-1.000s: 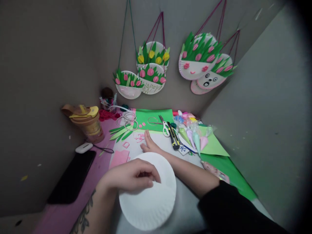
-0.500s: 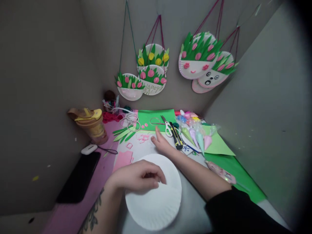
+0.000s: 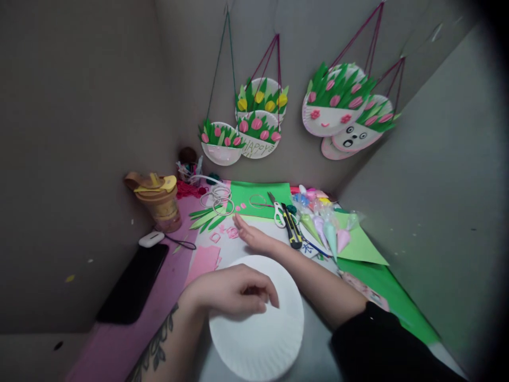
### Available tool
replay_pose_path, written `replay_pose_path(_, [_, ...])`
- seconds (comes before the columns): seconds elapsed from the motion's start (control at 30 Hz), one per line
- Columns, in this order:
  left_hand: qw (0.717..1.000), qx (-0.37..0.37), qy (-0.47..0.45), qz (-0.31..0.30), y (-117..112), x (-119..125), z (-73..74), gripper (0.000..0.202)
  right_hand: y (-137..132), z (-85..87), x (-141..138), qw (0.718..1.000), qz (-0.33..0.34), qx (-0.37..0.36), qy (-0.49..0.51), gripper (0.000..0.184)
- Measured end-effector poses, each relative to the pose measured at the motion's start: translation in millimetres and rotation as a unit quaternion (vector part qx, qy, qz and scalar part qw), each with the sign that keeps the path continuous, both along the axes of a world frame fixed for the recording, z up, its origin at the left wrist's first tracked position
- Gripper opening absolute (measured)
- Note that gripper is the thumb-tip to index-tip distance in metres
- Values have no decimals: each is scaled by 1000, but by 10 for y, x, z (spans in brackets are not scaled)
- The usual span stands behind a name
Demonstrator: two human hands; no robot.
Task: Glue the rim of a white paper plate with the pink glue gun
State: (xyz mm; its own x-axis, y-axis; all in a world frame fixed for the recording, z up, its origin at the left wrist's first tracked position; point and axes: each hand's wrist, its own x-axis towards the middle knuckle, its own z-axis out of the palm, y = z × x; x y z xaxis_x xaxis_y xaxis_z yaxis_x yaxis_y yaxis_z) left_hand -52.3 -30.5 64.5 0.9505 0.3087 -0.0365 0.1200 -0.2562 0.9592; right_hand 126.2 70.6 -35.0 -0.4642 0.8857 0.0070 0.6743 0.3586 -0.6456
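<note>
A white paper plate (image 3: 262,334) lies on the table in front of me. My left hand (image 3: 234,289) rests on its upper left part with the fingers curled down onto it. My right hand (image 3: 250,236) reaches forward over the table, fingers stretched out flat beside small pink paper cut-outs (image 3: 230,231). Green paper leaves (image 3: 204,218) lie just left of them. Scissors (image 3: 277,208) and a yellow-black utility knife (image 3: 292,229) lie to the right of my right hand.
A brown and yellow cup (image 3: 159,201), a white earbud case (image 3: 150,239) and a black phone (image 3: 133,289) sit on the left. Green sheets (image 3: 262,193), wire rings (image 3: 217,199) and coloured cone bags (image 3: 328,231) fill the back. Finished plate baskets (image 3: 258,124) hang on the wall.
My right hand has shifted left across the pink cut-outs and back. My left hand stays on the plate. The view has drifted a little.
</note>
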Motion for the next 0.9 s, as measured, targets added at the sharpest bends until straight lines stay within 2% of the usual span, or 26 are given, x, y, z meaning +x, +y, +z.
replay_pose_path(0.03, [1000,2,-4,-5,-7,10,-6,23,-16,49,81,1000,-4,7,30,80])
replay_pose_path(0.1, [1000,6,-7,-15,-22,28,-7,23,-132,121,334,994,-78,22,66,81])
replay_pose_path(0.17, [1000,14,1,-20,-39,37,5,24,-397,117,646,992,-127,3,8,81])
replay_pose_path(0.27, [999,33,21,-20,-53,23,39,27,-976,-41,971,987,-97,-27,-126,83])
replay_pose_path(0.3, [999,39,25,-17,-53,11,49,28,-1148,-113,993,982,-93,-42,-162,82])
replay_pose_path(0.37, [999,43,30,-10,-47,-17,63,29,-1336,-237,878,965,-129,-81,-213,85])
replay_pose_path(0.43, [999,45,23,-5,-35,-43,67,28,-1255,-291,596,963,-147,-110,-196,83])
replay_pose_path(0.5, [999,44,12,-9,-23,-59,61,26,-951,-249,262,975,-133,-106,-145,79])
replay_pose_path(0.57, [999,37,5,-14,-14,-62,48,24,-577,-125,20,985,-113,-82,-103,81])
replay_pose_path(0.63, [999,30,5,-15,-12,-56,35,24,-307,28,-31,991,-111,-52,56,70])
replay_pose_path(0.67, [1000,27,6,-14,-14,-50,30,24,-248,93,21,988,-111,-30,104,66])
replay_pose_path(0.73, [1000,20,10,-15,-23,-37,24,25,-305,164,239,990,-104,0,99,63])
replay_pose_path(0.8, [999,19,24,-13,-32,-22,26,26,-557,146,515,997,-71,-6,-17,65])
replay_pose_path(0.9, [999,25,35,-9,-37,-9,38,27,-1054,22,784,988,5,-38,-151,77])
